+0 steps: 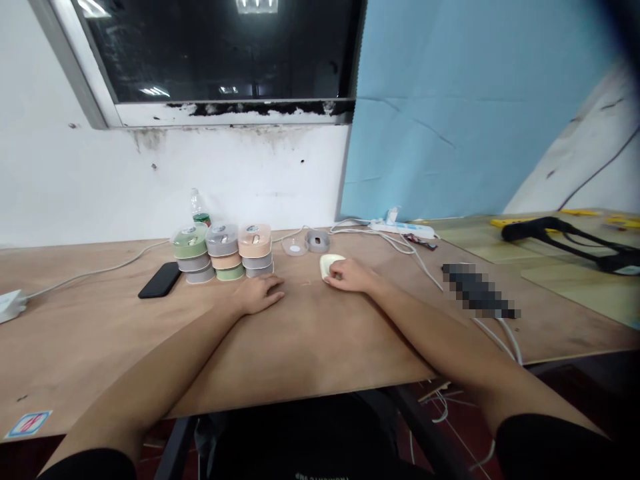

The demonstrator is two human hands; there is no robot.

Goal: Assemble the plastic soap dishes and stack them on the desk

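Note:
My right hand (349, 275) has its fingers curled at the right edge of a small pale cream, rounded-square piece (328, 263) on the table. Whether that piece is a dish or a lid I cannot tell. My left hand (259, 294) rests on the tabletop with fingers apart, holding nothing, just in front of the stacked boxes. These are several small rounded boxes in green (190, 243), grey (223, 241) and peach (255, 241), in three stacks; the top ones have clear lids. Behind the cream piece lie a clear lid (295, 247) and a grey rounded piece (318, 241) with a dark opening.
Left of the stacks lies a black phone (160, 280), with a plastic bottle (201, 210) behind them. A power strip (403, 229) and white cables run along the back right. A pixelated dark object (480, 291) and a black frame-like object (575, 243) sit right.

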